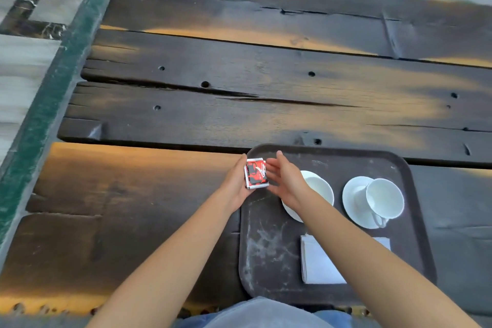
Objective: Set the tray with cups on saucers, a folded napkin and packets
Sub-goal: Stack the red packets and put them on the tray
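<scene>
A dark tray point(269, 250) lies on the wooden table at the lower right. At its far left corner a small stack of red, black and white packets point(256, 174) is held between my two hands. My left hand point(235, 181) presses its left side and my right hand point(286, 181) cups its right side with the fingers fairly straight. Behind my right wrist a white cup on a saucer point(320, 190) is partly hidden. A second white cup point(383, 198) lies tilted on its saucer point(355, 204). A folded white napkin point(320, 263) rests on the tray's near part, half covered by my right forearm.
The table point(239, 74) is made of dark, worn planks with cracks and holes, and stretches far and left of the tray. A green patterned floor edge point(45, 104) and pale tiles lie beyond the table's left side.
</scene>
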